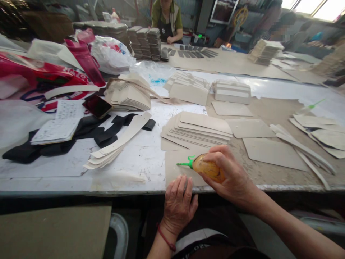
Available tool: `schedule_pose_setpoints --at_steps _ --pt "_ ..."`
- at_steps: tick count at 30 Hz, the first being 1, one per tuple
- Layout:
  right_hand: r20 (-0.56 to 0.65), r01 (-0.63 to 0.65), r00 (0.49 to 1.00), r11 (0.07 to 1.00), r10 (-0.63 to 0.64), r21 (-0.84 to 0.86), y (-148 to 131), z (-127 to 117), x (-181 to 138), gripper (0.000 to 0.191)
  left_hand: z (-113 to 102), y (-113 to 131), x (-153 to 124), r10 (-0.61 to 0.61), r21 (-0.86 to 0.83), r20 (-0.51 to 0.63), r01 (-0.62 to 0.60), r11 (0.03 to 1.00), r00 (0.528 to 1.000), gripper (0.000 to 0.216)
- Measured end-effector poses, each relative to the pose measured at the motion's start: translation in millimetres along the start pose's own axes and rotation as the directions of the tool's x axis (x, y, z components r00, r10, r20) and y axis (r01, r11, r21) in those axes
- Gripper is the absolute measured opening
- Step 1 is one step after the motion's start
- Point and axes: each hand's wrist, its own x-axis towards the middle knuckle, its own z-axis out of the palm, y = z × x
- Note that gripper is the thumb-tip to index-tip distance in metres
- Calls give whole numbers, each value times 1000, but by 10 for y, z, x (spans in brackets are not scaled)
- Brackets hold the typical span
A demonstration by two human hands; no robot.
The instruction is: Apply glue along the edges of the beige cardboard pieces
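In my right hand [229, 172] is a yellowish glue bottle [207, 168] with a green nozzle, its fingers wrapped round the body. The bottle lies tilted, nozzle pointing left over a beige cardboard piece [172, 162] at the table's front edge. My left hand [180, 198] rests with its fingers stretched out on the near edge of that piece. Just behind it lies a fanned stack of beige cardboard pieces [196, 127]. Whether the nozzle tip touches the cardboard I cannot tell.
To the left lie curved pale strips [118, 144], black bands [113, 129] and a notepad [59, 124]. More cardboard stacks [129, 95] stand farther back. Single pieces [272, 153] and narrow strips [304, 151] lie right. Across the table, a person [168, 21] sits by grey stacks [144, 41].
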Motion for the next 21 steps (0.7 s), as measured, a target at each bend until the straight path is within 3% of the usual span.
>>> schedule_pose_setpoints --at_steps 16,21 --pt "43 13 999 997 -16 75 -54 -19 -19 27 -5 2 12 11 0 -16 -11 1000 1000 34" --pt "8 21 1000 998 -22 65 -41 18 17 26 -7 -3 13 12 -6 -18 -12 1000 1000 35"
